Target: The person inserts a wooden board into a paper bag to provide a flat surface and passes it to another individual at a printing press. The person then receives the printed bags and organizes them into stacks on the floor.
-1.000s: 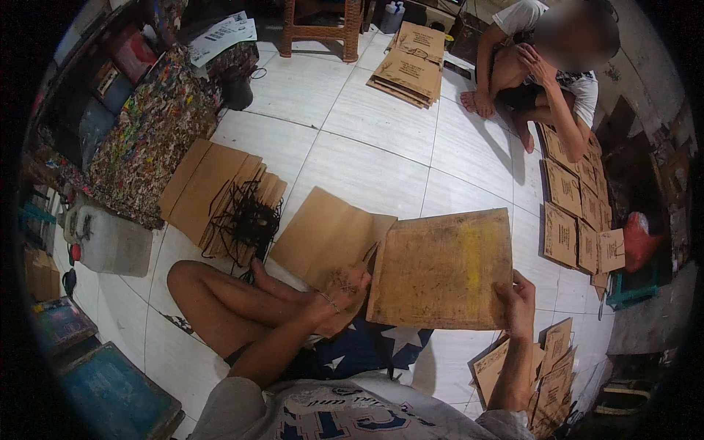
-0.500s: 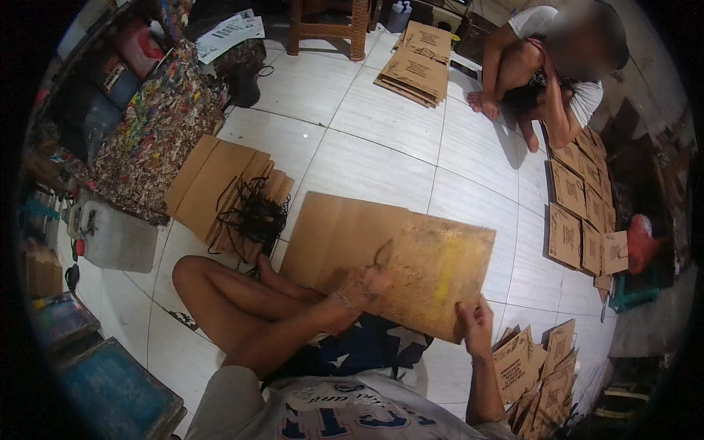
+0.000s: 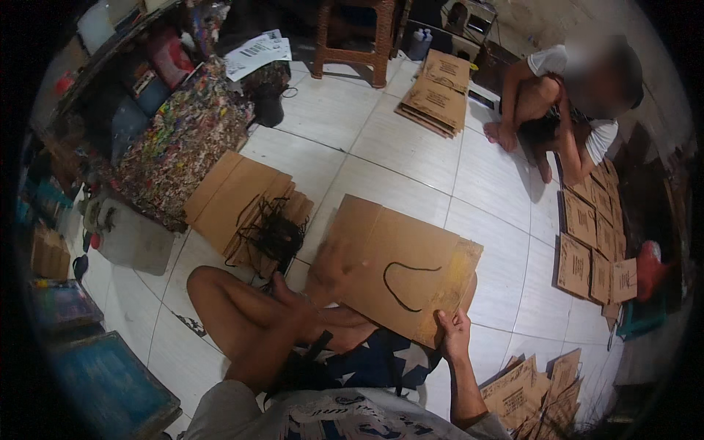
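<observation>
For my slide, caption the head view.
A worn board, held by the right hand, juts from a brown paper bag.

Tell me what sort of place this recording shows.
Probably a small paper-bag workshop: a brown bag with a black cord handle is at the picture's centre, printed bags lie in rows on the tiled floor at right, and a blue framed panel, possibly a printing screen, is at lower left.

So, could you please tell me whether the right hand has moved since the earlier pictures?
Yes, the right hand has moved leftward, nearer the brown paper stack with black cords on it.
</observation>
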The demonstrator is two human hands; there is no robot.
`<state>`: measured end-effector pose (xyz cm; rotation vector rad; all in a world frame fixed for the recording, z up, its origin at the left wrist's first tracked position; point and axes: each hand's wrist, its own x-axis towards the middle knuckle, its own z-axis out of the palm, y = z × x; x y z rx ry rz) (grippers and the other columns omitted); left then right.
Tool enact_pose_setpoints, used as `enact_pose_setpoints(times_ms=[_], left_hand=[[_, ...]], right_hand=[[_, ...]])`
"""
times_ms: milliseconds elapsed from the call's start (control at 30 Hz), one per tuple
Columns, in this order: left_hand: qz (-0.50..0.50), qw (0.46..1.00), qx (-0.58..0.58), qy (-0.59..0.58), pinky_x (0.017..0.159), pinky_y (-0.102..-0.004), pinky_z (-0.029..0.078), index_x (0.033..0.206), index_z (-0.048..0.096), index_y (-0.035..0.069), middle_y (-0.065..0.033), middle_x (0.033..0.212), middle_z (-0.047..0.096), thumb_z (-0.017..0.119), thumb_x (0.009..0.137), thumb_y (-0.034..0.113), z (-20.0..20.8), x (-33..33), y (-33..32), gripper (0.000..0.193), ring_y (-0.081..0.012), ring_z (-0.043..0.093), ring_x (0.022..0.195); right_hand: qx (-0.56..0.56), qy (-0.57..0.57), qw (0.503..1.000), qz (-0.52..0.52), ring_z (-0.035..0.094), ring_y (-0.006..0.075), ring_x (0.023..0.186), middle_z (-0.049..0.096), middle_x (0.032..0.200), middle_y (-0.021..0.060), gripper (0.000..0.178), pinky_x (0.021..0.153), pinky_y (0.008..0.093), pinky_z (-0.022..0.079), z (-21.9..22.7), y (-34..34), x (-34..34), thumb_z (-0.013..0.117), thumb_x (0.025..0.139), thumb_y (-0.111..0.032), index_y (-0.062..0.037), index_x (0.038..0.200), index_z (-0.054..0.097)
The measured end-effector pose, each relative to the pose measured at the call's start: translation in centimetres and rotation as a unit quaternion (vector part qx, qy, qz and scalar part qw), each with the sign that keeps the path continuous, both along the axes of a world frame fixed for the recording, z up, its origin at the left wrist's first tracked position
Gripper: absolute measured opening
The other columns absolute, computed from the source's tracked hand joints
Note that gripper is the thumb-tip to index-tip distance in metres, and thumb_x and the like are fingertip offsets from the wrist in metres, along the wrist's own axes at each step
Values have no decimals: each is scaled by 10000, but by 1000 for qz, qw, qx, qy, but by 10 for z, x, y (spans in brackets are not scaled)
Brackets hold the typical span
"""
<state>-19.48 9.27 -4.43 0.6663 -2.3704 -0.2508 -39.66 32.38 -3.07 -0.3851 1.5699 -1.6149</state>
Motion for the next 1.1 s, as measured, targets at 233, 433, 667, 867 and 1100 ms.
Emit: enact_pose_setpoints(times_ms=[233, 433, 667, 867, 1100], left_hand=[[27, 773, 627, 97, 939, -357, 454, 1303, 456, -11, -165, 1277, 519, 697, 836, 321, -14, 33, -36, 622, -262, 528, 1146], [-13, 549, 811, 201, 895, -374, 477, 1304, 451, 4, -127, 1231, 548, 609, 917, 330, 9, 81, -38, 530, -196, 547, 1093], [-8, 601, 776, 192, 862, -366, 505, 1287, 448, 4, -115, 1205, 569, 626, 909, 296, 20, 79, -30, 510, -202, 577, 1051], [-29, 655, 717, 236, 868, -316, 509, 1274, 473, 11, -81, 1183, 582, 645, 871, 59, 28, 97, -55, 440, -154, 583, 1037], [-33, 633, 725, 269, 915, -338, 490, 1284, 419, -2, -116, 1211, 554, 663, 850, 43, 12, 92, -45, 501, -184, 557, 1090]], right_hand=[[-70, 13, 997, 41, 625, 190, 950, 643, 1089, 110, 372, 872, 322, 496, 9, -18, 8, 648, 875, -144, 40, 1178, 535], [-76, -93, 988, 98, 593, 232, 1072, 596, 1209, 130, 512, 957, 352, 459, 22, -35, -38, 660, 857, -149, 38, 1290, 459], [144, 189, 956, 174, 413, 260, 1261, 432, 1386, 147, 632, 1073, 352, 286, -31, -56, -69, 298, 997, -490, 18, 1356, 413], [85, 257, 951, 150, 593, 162, 900, 660, 1011, 90, 495, 822, 276, 461, 39, -100, -32, 545, 934, -333, -37, 1324, 470], [55, 206, 973, 84, 588, 146, 945, 645, 1108, 111, 481, 860, 236, 446, 28, -107, -35, 538, 940, -216, -30, 1372, 439]])
